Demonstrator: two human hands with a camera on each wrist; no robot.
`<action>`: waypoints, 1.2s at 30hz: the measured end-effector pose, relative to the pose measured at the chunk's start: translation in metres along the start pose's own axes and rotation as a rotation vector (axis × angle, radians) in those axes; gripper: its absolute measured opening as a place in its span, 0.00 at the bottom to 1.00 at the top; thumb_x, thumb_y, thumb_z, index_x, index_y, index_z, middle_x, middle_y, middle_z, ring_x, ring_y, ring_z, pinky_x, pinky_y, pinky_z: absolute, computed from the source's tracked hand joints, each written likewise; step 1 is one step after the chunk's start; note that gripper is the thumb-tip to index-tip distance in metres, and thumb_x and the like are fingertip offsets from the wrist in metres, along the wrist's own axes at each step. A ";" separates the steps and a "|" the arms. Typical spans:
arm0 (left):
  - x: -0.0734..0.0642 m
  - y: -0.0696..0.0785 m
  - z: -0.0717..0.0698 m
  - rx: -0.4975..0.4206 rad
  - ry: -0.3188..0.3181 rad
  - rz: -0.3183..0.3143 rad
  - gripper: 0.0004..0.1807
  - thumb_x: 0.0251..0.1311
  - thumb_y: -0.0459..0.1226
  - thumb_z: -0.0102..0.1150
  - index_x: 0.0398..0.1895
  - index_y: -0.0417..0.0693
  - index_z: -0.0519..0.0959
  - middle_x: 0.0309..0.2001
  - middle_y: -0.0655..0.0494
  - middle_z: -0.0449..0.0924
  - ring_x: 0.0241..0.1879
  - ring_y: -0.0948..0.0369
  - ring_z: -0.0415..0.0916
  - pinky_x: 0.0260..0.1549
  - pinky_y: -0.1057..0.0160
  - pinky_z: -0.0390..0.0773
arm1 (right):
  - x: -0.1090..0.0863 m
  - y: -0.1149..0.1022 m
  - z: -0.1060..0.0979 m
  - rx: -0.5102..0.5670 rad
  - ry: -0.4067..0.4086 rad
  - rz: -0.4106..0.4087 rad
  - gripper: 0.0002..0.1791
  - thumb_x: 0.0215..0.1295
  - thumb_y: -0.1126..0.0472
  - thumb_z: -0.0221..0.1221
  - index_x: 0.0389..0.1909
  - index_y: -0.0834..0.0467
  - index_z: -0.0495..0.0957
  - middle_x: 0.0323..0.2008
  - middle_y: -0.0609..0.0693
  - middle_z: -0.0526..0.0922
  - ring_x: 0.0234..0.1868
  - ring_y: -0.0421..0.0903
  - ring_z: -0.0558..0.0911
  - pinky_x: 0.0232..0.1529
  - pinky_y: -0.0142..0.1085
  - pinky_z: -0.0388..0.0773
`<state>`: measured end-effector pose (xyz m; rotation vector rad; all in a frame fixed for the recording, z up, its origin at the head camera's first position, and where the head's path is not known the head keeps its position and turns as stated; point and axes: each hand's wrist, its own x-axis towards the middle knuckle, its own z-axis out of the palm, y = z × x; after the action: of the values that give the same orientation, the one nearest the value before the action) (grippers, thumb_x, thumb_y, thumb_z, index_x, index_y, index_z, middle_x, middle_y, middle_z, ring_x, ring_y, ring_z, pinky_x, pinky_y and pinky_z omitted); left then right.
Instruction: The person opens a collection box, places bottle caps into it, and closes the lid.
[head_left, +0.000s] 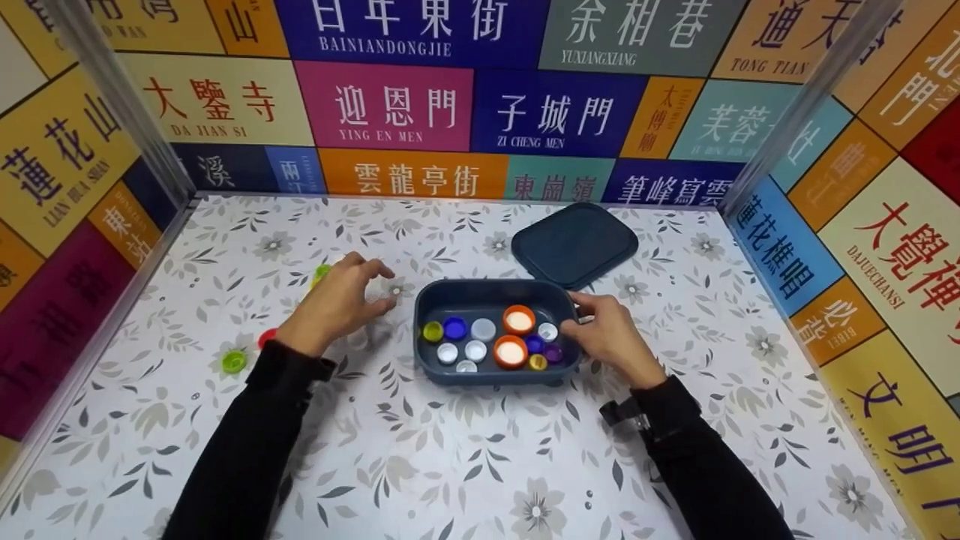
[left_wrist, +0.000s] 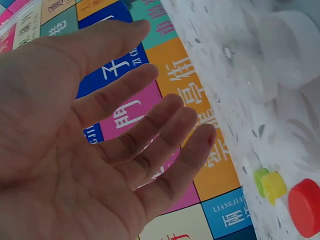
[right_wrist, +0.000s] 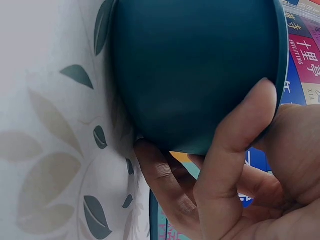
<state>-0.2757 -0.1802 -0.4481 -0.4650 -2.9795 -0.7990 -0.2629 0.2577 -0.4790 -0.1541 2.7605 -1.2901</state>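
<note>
A dark blue plastic box (head_left: pixel 465 301) stands uncovered, with several small bottle caps inside. Among them are two orange caps (head_left: pixel 518 319) with white insides, plus white, blue, purple and yellow ones. My right hand (head_left: pixel 609 330) grips the box's right end, thumb at the rim and fingers around the outside. Left of the box, my left hand (head_left: pixel 337 301) hovers over the table with loosely bent fingers and nothing in its palm. Near it are a yellow-green cap (head_left: pixel 321 273), a red cap (left_wrist: pixel 305 207) and clear whitish caps (left_wrist: pixel 290 47). A green cap (head_left: pixel 234 361) lies farther left.
The box's dark blue lid (head_left: pixel 575 244) lies flat behind the box, to the right. A floral cloth (head_left: pixel 517 457) covers the table. Panels with colourful Chinese lettering (head_left: pixel 390 109) enclose the back and both sides.
</note>
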 end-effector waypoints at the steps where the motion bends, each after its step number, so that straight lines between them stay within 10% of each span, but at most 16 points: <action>1: 0.000 -0.002 0.001 0.003 -0.016 -0.014 0.27 0.73 0.41 0.80 0.72 0.42 0.86 0.65 0.32 0.83 0.63 0.37 0.84 0.72 0.35 0.86 | 0.000 0.000 0.000 0.007 -0.001 0.003 0.37 0.71 0.65 0.67 0.82 0.55 0.81 0.56 0.66 0.94 0.45 0.49 0.93 0.29 0.30 0.88; 20: 0.002 -0.013 0.010 0.005 -0.228 -0.118 0.26 0.68 0.31 0.78 0.69 0.44 0.88 0.64 0.35 0.80 0.62 0.44 0.77 0.73 0.40 0.83 | -0.003 -0.001 -0.002 0.022 0.015 -0.003 0.37 0.69 0.66 0.68 0.81 0.58 0.81 0.50 0.65 0.94 0.37 0.43 0.90 0.32 0.28 0.87; 26: 0.003 -0.017 0.012 0.008 -0.240 -0.105 0.23 0.65 0.27 0.75 0.64 0.44 0.92 0.60 0.38 0.86 0.61 0.45 0.81 0.67 0.43 0.86 | -0.002 -0.002 -0.001 0.030 0.006 0.005 0.37 0.70 0.66 0.68 0.82 0.57 0.81 0.55 0.67 0.94 0.49 0.54 0.93 0.35 0.27 0.89; 36: 0.007 -0.024 0.014 0.009 -0.177 -0.005 0.14 0.65 0.23 0.67 0.50 0.38 0.93 0.51 0.37 0.91 0.54 0.43 0.86 0.61 0.42 0.88 | 0.000 0.000 0.001 0.014 0.013 0.001 0.38 0.69 0.66 0.68 0.82 0.57 0.81 0.51 0.65 0.94 0.41 0.46 0.91 0.31 0.28 0.87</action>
<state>-0.2883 -0.1911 -0.4714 -0.5566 -3.1445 -0.7844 -0.2625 0.2564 -0.4798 -0.1439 2.7609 -1.3151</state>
